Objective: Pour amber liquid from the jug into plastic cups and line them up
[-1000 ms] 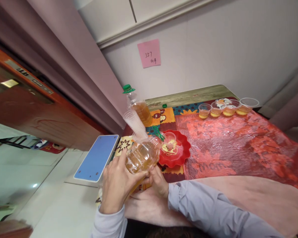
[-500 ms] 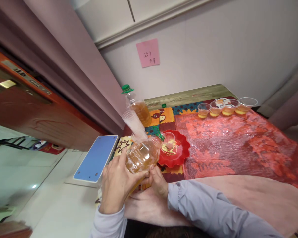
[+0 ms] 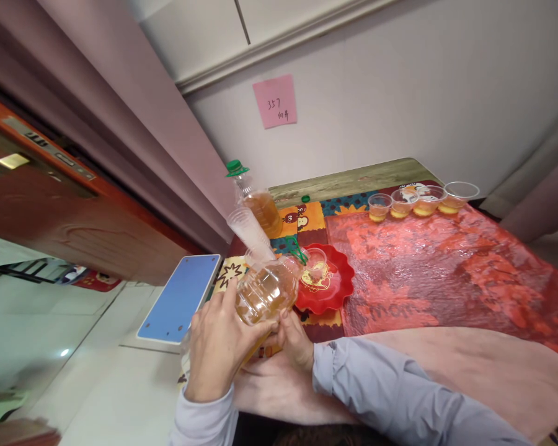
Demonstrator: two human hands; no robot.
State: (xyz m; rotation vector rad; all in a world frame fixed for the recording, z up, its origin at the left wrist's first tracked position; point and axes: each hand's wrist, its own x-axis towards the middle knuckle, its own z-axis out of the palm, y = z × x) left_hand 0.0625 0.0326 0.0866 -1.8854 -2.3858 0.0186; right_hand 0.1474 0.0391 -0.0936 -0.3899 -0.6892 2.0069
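A clear, ribbed plastic bottle of amber liquid (image 3: 267,290) is held tilted
Its glossy body is clasped by the half-curled left hand (image 3: 217,344) and tighter-curled right hand (image 3: 297,341)

The left hand (image 3: 216,350) is wrapped in a wide grip, back toward the camera, index finger pointing forward and thumb stretched across toward the right hand (image 3: 296,341). That hand is curled, its thumb close by the left thumb's tip. The right forearm (image 3: 400,384) slants in from the lower right, sleeved to the wrist.
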